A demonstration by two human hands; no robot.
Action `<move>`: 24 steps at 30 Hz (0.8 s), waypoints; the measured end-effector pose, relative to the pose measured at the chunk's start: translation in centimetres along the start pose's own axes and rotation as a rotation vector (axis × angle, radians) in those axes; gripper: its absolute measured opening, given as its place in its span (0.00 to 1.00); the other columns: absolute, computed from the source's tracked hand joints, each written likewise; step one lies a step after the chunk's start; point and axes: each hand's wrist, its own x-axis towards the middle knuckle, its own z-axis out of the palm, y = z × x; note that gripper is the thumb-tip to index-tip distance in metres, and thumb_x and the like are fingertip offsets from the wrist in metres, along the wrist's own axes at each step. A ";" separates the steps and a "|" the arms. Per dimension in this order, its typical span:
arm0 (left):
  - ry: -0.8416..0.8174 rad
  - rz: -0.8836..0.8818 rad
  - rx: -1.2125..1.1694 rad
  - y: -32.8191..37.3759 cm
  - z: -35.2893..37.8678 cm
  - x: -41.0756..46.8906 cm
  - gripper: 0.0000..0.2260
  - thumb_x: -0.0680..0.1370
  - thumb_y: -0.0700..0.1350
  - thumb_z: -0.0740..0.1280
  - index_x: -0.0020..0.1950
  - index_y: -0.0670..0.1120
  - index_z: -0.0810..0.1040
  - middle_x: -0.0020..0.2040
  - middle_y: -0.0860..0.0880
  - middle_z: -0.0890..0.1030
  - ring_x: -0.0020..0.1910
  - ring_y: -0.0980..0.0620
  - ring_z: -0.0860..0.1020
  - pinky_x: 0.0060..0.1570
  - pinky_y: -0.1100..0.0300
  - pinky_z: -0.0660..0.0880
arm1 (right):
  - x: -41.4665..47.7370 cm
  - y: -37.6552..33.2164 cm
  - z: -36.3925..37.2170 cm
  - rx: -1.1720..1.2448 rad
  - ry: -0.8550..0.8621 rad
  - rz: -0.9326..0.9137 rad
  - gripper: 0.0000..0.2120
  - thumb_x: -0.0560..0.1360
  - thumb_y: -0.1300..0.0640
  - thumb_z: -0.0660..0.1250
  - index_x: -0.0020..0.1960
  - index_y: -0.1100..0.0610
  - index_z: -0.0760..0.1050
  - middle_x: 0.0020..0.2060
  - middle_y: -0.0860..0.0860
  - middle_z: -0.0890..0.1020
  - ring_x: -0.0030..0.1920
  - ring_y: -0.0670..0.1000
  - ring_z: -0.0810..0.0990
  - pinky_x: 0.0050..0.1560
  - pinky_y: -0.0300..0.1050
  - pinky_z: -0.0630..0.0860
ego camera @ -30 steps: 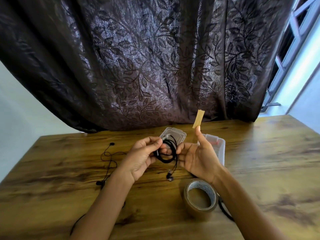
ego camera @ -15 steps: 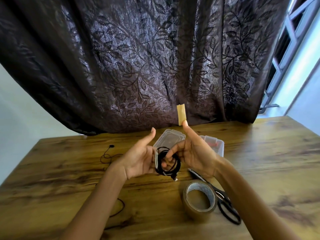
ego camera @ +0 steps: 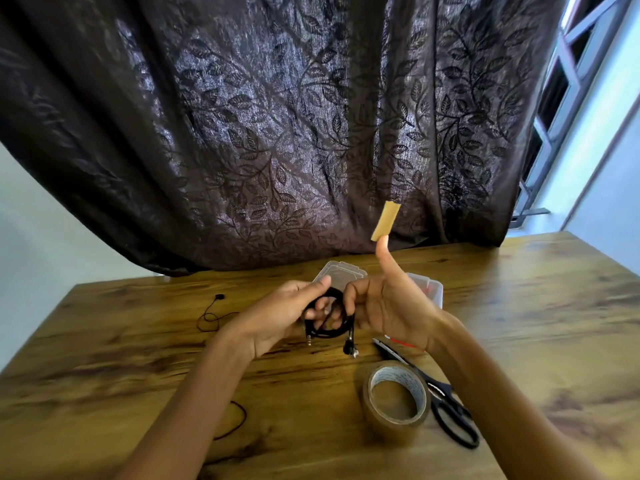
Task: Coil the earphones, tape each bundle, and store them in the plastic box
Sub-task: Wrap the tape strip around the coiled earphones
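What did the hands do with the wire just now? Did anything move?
The right hand closed in and curled its fingers onto the earphone coil, which the left hand kept gripping, its thumb now folded over the top. The tape strip stayed stuck on the raised right thumb. The tape roll, scissors and box stayed on the table.

No legible text showing anywhere; faint print running round inner core of tape roll (ego camera: pixel 388 429), blurring beyond reading.

Your worktop (ego camera: pixel 554 306) holds a tape roll (ego camera: pixel 377 420) and scissors (ego camera: pixel 446 407) near the front edge, a box (ego camera: pixel 434 289) and lid (ego camera: pixel 341 271) toward the back edge, and loose earphones (ego camera: pixel 211 315) toward the left edge.
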 end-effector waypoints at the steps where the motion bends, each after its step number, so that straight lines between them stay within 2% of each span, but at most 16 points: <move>1: 0.017 0.012 -0.022 0.1 0.0 0.0 0.19 0.80 0.52 0.55 0.31 0.46 0.65 0.22 0.55 0.66 0.26 0.59 0.73 0.35 0.65 0.69 | 0.0 0.3 -0.2 0.047 -0.009 -0.017 0.44 0.68 0.25 0.38 0.31 0.61 0.75 0.40 0.60 0.81 0.44 0.56 0.77 0.51 0.50 0.68; 7: 0.146 0.080 -0.084 0.3 0.3 -0.1 0.19 0.80 0.52 0.55 0.31 0.47 0.63 0.19 0.54 0.66 0.25 0.58 0.71 0.37 0.61 0.66 | -0.2 2.2 -0.2 0.208 -0.011 -0.081 0.44 0.69 0.26 0.39 0.35 0.61 0.79 0.46 0.59 0.83 0.46 0.55 0.77 0.50 0.48 0.68; 10: 0.214 0.098 -0.087 0.3 0.6 -0.3 0.18 0.80 0.53 0.55 0.31 0.47 0.63 0.19 0.54 0.68 0.24 0.60 0.73 0.37 0.63 0.68 | -0.3 2.7 -0.1 0.260 -0.029 -0.109 0.44 0.68 0.26 0.42 0.42 0.61 0.80 0.51 0.61 0.81 0.53 0.57 0.77 0.57 0.53 0.66; 14: 0.313 0.139 -0.072 0.0 1.1 -0.3 0.20 0.79 0.56 0.54 0.31 0.48 0.63 0.24 0.56 0.72 0.35 0.55 0.74 0.51 0.59 0.67 | -0.4 2.9 0.4 0.476 -0.026 -0.144 0.43 0.69 0.27 0.48 0.50 0.65 0.79 0.52 0.62 0.79 0.59 0.60 0.74 0.65 0.56 0.64; 16: 0.368 0.155 -0.069 -0.3 1.5 -0.2 0.21 0.78 0.59 0.54 0.30 0.49 0.64 0.30 0.51 0.71 0.40 0.51 0.73 0.52 0.59 0.67 | -0.5 2.8 0.9 0.576 0.008 -0.172 0.42 0.70 0.28 0.50 0.51 0.65 0.79 0.54 0.63 0.77 0.59 0.59 0.74 0.65 0.54 0.67; 18: 0.436 0.168 -0.072 -0.7 2.0 -0.1 0.21 0.77 0.60 0.53 0.31 0.48 0.65 0.32 0.50 0.70 0.40 0.52 0.72 0.50 0.60 0.67 | -0.6 2.6 1.5 0.645 0.056 -0.190 0.41 0.70 0.29 0.53 0.54 0.66 0.78 0.58 0.63 0.75 0.61 0.60 0.73 0.66 0.54 0.68; 20: 0.487 0.173 -0.102 -0.9 2.4 -0.1 0.20 0.77 0.60 0.53 0.33 0.48 0.67 0.31 0.51 0.73 0.40 0.54 0.73 0.52 0.59 0.67 | -0.7 2.3 1.9 0.673 0.090 -0.209 0.41 0.69 0.29 0.54 0.55 0.67 0.77 0.56 0.63 0.76 0.61 0.61 0.73 0.66 0.54 0.68; 22: 0.494 0.172 -0.133 -0.9 2.7 -0.2 0.19 0.78 0.60 0.53 0.35 0.48 0.69 0.33 0.51 0.76 0.43 0.53 0.75 0.56 0.57 0.67 | -0.8 2.0 2.1 0.665 0.123 -0.222 0.40 0.69 0.30 0.55 0.54 0.66 0.78 0.51 0.61 0.79 0.57 0.60 0.75 0.63 0.53 0.70; 24: 0.489 0.174 -0.148 -0.8 2.9 -0.4 0.18 0.78 0.58 0.53 0.37 0.47 0.70 0.35 0.51 0.79 0.45 0.54 0.77 0.56 0.57 0.67 | -0.9 1.8 2.1 0.661 0.158 -0.219 0.40 0.69 0.30 0.54 0.55 0.66 0.78 0.49 0.61 0.80 0.53 0.58 0.77 0.60 0.52 0.73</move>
